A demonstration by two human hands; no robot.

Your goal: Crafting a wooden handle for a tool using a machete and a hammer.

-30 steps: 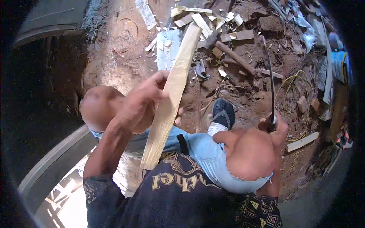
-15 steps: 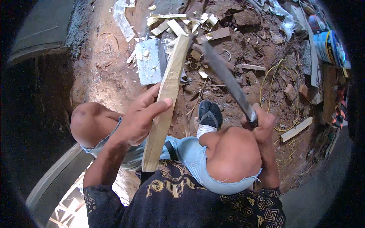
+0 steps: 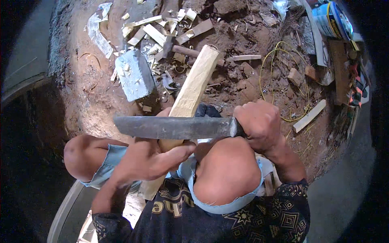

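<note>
My left hand grips a long pale piece of wood, its thumb across the near face and its other fingers mostly hidden. The wood slants from my lap up and away to the right, with shaved, faceted sides. My right hand is closed round the dark handle of a machete. The broad grey blade lies level across the picture, over the wood and just above my left thumb, its tip pointing left. Whether blade and wood touch, I cannot tell.
Beyond the wood, a hammer lies among wood chips beside a whitish block. Yellow wire and a pale stick are on the dirt at right, with a blue-and-white bucket farther off. My bare knees are close below.
The machete has swung from upright, right of the wood, to level across it. My left hand has moved lower and the wood tilts more to the right. The view has shifted.
</note>
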